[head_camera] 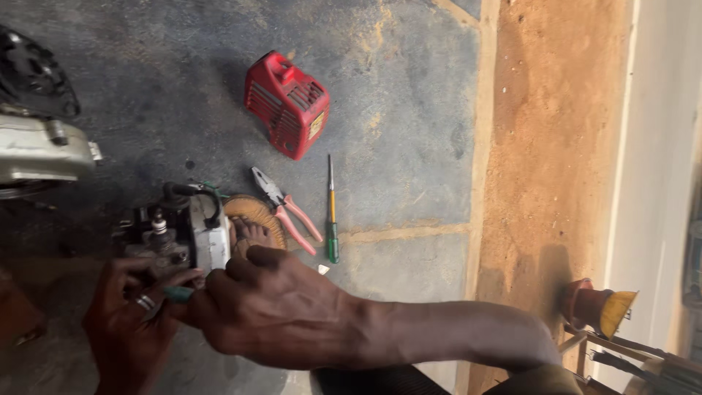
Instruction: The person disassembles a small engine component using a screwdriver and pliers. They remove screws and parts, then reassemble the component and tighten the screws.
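Slippage worries me: my right hand [270,307] and left hand [131,322] pinch a green-handled tool [178,294] together against the small engine [179,234]; it could skid into my fingers.

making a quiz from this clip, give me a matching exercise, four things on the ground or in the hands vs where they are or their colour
Things:
1. engine cover
2. pliers
3. screwdriver
4. small engine

Descriptions:
A. pink handles, lying beside the sandalled foot
B. red, lying alone farther out on the concrete
C. grey metal, right by the left hand and right hand
D. yellow and green handle, lying just right of the pliers

Pairs: 1-B, 2-A, 3-D, 4-C
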Demonstrator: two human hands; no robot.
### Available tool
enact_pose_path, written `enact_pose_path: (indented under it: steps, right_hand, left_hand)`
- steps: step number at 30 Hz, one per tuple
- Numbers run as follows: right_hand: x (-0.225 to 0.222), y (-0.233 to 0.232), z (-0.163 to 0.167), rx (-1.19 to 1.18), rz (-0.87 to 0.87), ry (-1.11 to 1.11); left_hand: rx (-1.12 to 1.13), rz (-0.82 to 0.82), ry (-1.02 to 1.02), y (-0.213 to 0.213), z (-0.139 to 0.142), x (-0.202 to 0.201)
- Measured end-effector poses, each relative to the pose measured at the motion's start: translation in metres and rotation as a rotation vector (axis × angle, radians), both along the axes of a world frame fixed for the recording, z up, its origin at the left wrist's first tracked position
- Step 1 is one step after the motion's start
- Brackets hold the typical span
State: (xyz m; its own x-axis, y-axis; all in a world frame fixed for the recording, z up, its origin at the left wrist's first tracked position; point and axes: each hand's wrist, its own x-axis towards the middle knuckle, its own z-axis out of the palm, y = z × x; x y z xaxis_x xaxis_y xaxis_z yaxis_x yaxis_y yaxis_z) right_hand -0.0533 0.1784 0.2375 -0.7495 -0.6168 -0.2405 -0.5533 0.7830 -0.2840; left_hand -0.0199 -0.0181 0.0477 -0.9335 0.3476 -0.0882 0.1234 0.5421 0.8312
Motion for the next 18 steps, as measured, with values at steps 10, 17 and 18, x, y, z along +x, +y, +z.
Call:
enact_pose_path:
  steps: [10,17,18]
  right_hand:
    - [-0.021,-0.092,0.016,0.660,-0.008,-0.615]
    - [0.005,-0.099,0.049,-0.030,0.436,0.480]
    - [0.007,-0.101,0.049,-0.063,0.459,0.501]
  left_hand:
    - [0.286,-0.050,0.111,-0.057,0.013,-0.012]
    - [0.374,-0.048,-0.064,-0.076,0.025,0.005]
    - [0.354,-0.054,-0.015,-0.077,0.029,0.007]
